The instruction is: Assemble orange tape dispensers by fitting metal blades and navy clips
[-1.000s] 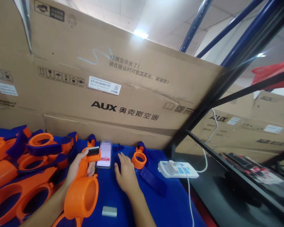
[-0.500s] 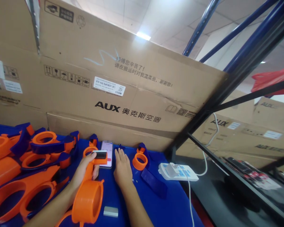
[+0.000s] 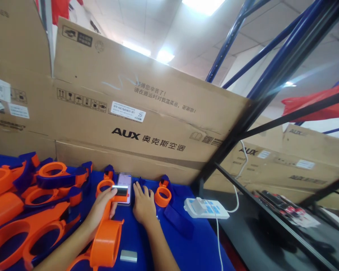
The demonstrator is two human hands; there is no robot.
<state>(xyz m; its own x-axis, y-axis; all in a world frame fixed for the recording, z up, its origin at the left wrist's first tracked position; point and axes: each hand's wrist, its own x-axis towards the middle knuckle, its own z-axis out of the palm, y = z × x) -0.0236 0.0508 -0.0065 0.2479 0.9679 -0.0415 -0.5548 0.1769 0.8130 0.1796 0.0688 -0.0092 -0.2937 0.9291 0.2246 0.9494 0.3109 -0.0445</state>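
Observation:
My left hand (image 3: 101, 207) is wrapped round the handle of an orange plastic part (image 3: 107, 237) with a wide ring at its near end and a dark block at its far tip. My right hand (image 3: 143, 205) lies flat on the blue table (image 3: 194, 252), fingers stretched out and apart, just right of a phone (image 3: 124, 183) with a lit screen. A small orange ring (image 3: 162, 195) stands right of that hand. A small grey metal block (image 3: 128, 256) lies on the table below the orange part.
Several orange and dark-blue ring parts (image 3: 31, 195) are heaped at the left. A dark-blue bar (image 3: 178, 222) lies right of my hand. A white power strip (image 3: 206, 208) with its cable sits at the table's right edge. Big cardboard boxes (image 3: 147, 128) wall the back; dark shelf bars (image 3: 260, 101) cross the right.
My view has tilted up a little. The orange part has turned so its ring stands more edge-on. My right hand has slid a bit forward towards the phone.

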